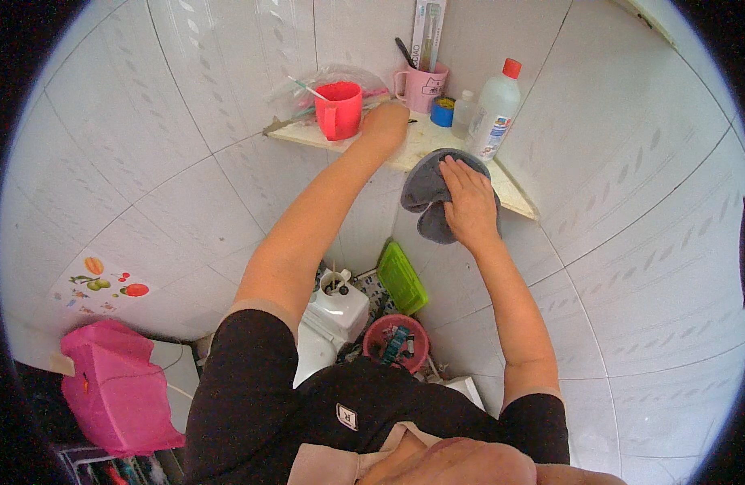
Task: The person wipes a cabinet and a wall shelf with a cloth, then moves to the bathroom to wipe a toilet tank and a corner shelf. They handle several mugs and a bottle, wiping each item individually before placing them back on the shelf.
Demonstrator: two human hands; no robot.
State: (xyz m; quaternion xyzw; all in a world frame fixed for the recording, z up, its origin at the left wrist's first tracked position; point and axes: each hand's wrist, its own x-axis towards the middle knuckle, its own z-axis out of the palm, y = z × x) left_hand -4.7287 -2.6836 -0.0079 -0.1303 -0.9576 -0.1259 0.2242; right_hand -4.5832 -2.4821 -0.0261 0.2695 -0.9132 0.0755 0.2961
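Note:
My right hand (471, 200) holds a folded grey cloth (426, 183) against the front edge of a pale corner shelf (424, 142), fingers laid over the fabric. Farther left, my left hand (386, 127) is on the shelf, right beside a red mug (340, 112) with a thin white stick in it. Its fingers are curled and mostly hidden from above. A small dark tip (412, 120) shows just past them; whether I grip it cannot be made out. Behind stands a pink cup (425, 90) with a boxed toothbrush (430, 36) and a black-handled item (404, 51).
On the shelf's right are a blue round container (442, 113), a small clear bottle (463, 114) and a red-capped bottle (497, 112). A plastic bag (306, 91) lies behind the mug. Below are a white toilet tank (347, 312), a green plastic box (403, 277) and a pink bin (372, 336).

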